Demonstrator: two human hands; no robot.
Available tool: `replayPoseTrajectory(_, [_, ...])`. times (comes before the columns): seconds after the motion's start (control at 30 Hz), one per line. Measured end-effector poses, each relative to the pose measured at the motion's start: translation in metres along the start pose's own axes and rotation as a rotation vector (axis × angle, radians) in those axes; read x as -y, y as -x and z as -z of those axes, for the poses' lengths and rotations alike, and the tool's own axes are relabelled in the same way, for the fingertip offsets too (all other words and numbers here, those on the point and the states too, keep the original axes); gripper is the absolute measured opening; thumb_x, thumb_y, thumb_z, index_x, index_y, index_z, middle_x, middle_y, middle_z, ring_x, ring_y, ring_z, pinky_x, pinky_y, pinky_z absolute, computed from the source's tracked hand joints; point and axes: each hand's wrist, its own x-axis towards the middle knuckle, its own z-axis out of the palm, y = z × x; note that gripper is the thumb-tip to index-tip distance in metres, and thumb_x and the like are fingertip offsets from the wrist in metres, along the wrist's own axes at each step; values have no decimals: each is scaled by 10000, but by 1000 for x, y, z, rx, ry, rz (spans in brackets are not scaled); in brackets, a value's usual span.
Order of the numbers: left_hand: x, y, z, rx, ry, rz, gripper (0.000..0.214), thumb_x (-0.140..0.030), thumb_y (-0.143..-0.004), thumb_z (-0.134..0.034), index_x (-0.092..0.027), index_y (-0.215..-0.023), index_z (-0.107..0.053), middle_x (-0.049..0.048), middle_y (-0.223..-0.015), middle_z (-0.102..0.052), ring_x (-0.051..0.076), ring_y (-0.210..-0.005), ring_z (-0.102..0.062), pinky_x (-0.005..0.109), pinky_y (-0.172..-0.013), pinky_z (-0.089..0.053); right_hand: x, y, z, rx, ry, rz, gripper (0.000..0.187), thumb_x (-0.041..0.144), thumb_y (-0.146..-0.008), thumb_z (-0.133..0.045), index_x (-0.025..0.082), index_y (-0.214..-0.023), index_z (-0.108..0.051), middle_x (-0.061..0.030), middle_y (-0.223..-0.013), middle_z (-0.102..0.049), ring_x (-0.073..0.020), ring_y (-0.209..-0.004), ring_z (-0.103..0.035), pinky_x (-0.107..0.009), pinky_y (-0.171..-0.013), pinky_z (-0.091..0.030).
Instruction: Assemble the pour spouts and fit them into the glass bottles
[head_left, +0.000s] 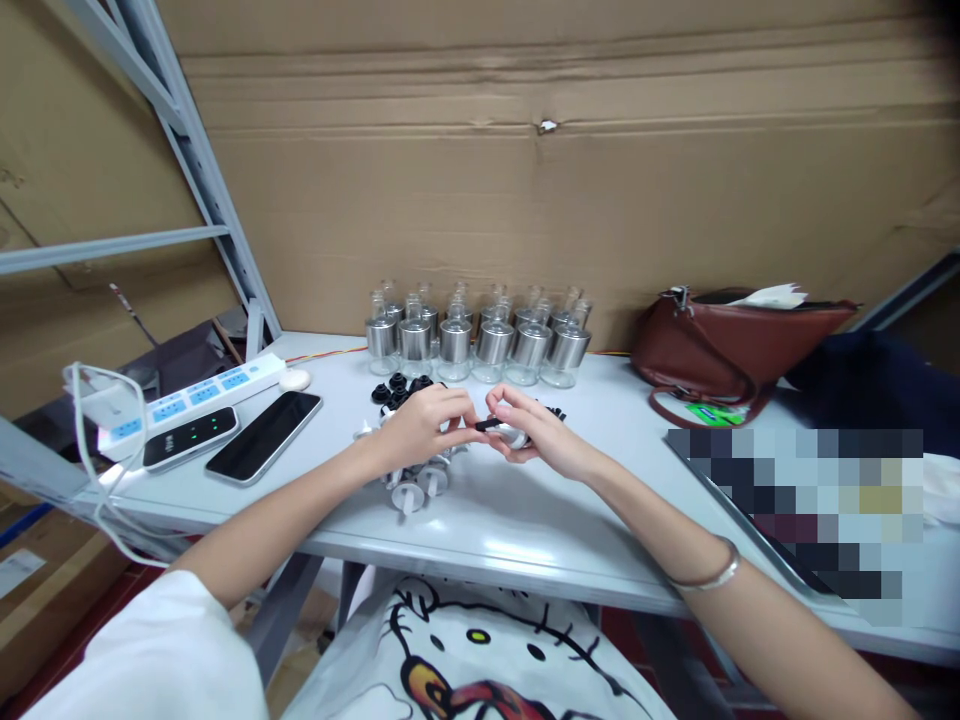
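While the right hand [546, 428] grips a smooth white part [513, 435] in front of the cylindrical metal-banded glass bottles [494, 344], the left hand [433, 418] pinches its black tip [487, 425], and an illegible green label [718, 415] shows right of the bottles.

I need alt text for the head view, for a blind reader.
A left hand and right hand meet at a small black-and-white part over a pale table. Behind stand silver-banded glass bottles; a phone lies left, a brown bag right.
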Motion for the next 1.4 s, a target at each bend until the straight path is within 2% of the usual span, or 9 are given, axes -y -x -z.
replayPoseTrajectory(0.13, [-1, 0, -1, 35, -8, -12, 355, -449, -915, -451, -172, -700, -511, 5, -679, -526, 143, -689, -472, 259, -710, -347, -3, -2, 2, 23, -20, -2, 321, 524, -846, -465, 234, -808, -332, 57, -565, -514, -69, -457, -340, -161, -413, -191])
replayPoseTrajectory(0.27, [-4, -1, -1, 45, 89, -2, 366, -441, -910, -454, -174, -660, -443, -11, -668, -469, 126, -657, -432, 241, -652, -337, -7, -3, 4, 26, 10, 23, 301, 506, -860, -459, 238, -819, -328, 57, -592, -512, -78, -487, -375, -168, -430, -224])
replayPoseTrajectory(0.43, [-7, -3, -1, 37, 164, 50, 391, -470, -889, -463, -178, -635, -408, -18, -669, -436, 123, -652, -408, 243, -644, -341, -5, -1, 2, 38, 26, 91, 275, 490, -876, -416, 236, -826, -322, 63, -595, -495, -76, -469, -353, -190, -448, -225])
replayPoseTrajectory(0.6, [-5, -2, -1, 78, 150, 34, 369, -435, -908, -444, -180, -647, -390, -16, -687, -411, 127, -670, -401, 244, -650, -337, 0, 2, -1, 3, 75, 79, 247, 435, -856, -467, 232, -837, -329, 63, -653, -463, -69, -495, -363, -195, -466, -246])
replayPoseTrajectory(0.8, [1, -2, -2, 139, 136, -49, 321, -368, -935, -418, -183, -678, -367, -18, -724, -374, 126, -690, -388, 236, -656, -318, -4, 0, 0, -13, 18, 48, 254, 384, -804, -514, 242, -843, -308, 66, -680, -407, -80, -543, -403, -174, -440, -229])
replayPoseTrajectory(1.0, [1, -1, -2, 162, 163, -34, 324, -375, -934, -428, -185, -682, -356, -21, -729, -367, 126, -697, -392, 232, -668, -319, -4, 0, 2, -25, 7, 71, 217, 293, -779, -515, 248, -851, -316, 74, -656, -410, -82, -555, -412, -160, -437, -205])
replayPoseTrajectory(1.17, [0, -1, -2, 153, 156, -26, 340, -394, -936, -421, -185, -676, -351, -22, -720, -369, 126, -698, -390, 228, -668, -318, -2, 0, 1, -18, -4, 56, 232, 324, -781, -528, 247, -844, -319, 77, -656, -391, -78, -544, -414, -158, -434, -202])
replayPoseTrajectory(1.4, [1, -2, -4, 123, 104, -79, 348, -403, -941, -417, -182, -680, -353, -31, -694, -379, 114, -659, -380, 221, -632, -301, -2, 0, 4, -19, 42, 38, 265, 446, -852, -491, 235, -830, -333, 59, -688, -420, -77, -561, -435, -163, -444, -211])
